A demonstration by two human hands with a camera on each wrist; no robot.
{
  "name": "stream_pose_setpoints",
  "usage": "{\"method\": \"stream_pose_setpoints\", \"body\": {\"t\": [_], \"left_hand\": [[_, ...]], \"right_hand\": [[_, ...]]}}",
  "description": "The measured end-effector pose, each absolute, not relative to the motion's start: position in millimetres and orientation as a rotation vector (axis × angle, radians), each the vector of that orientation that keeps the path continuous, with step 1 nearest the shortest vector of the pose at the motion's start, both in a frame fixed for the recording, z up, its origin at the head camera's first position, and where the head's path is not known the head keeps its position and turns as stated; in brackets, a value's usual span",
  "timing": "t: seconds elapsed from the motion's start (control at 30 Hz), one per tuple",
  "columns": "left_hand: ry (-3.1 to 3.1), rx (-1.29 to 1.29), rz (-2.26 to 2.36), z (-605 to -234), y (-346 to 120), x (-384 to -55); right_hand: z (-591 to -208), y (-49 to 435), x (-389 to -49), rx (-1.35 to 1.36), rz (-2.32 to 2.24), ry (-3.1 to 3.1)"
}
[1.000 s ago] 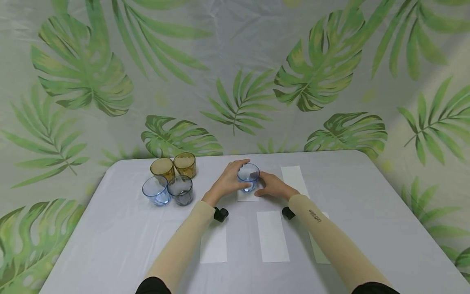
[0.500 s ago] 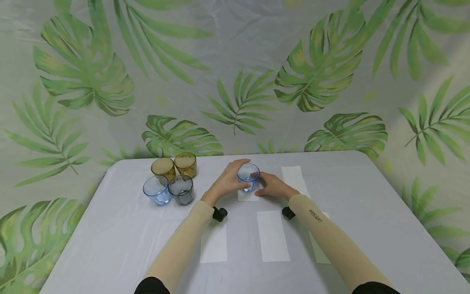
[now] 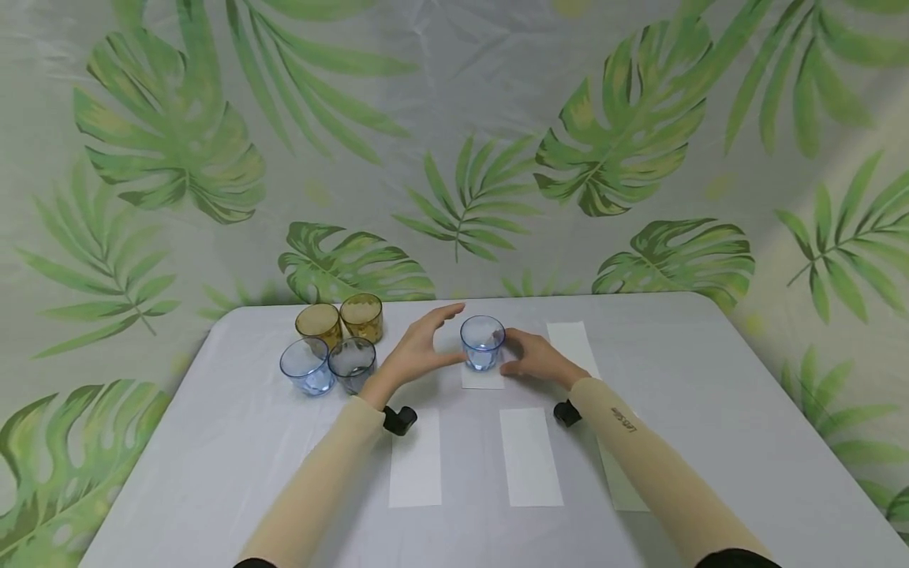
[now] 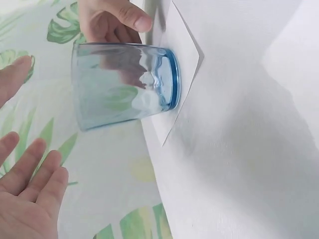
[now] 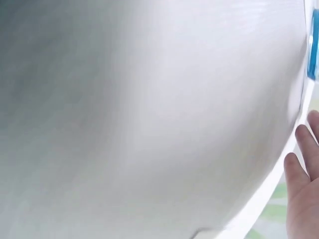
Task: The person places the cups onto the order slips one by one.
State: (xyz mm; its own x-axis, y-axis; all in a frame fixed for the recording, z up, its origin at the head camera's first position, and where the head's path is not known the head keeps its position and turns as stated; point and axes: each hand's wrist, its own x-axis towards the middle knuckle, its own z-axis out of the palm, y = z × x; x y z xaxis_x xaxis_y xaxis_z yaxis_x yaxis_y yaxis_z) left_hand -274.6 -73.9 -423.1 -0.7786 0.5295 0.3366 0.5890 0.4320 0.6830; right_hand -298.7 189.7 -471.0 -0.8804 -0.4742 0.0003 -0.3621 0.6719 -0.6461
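A clear blue glass [image 3: 483,345] stands upright on a white paper sheet [image 3: 484,382] near the back middle of the table. My left hand [image 3: 414,349] is to its left, with fingers spread and thumb tip close to the glass. In the left wrist view a gap shows between those fingers [image 4: 44,184] and the glass [image 4: 122,87]. On the other side, my right hand [image 3: 541,359] is right beside the glass, its fingers loosely extended. The right wrist view shows its fingertips apart from the blue base [image 5: 313,47].
At the left stand two amber glasses [image 3: 317,323], another blue glass [image 3: 307,369] and a grey glass [image 3: 353,364], close together. More white sheets [image 3: 531,457] lie on the white table [image 3: 724,442]. A leaf-patterned cloth [image 3: 483,95] hangs behind it.
My left hand has drawn back to the left, off the blue glass, and its fingers have opened. The right hand has shifted slightly right. The glass stays on its sheet.
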Motion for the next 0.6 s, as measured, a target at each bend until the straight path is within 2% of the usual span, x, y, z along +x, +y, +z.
{"method": "stream_pose_setpoints", "body": {"t": [0.6], "left_hand": [[-2.542,-1.008,-1.386,-408.7,-134.1,-250.4]], "right_hand": [[-458.3,250.6,-292.3,-0.599,-1.212,2.634]]}}
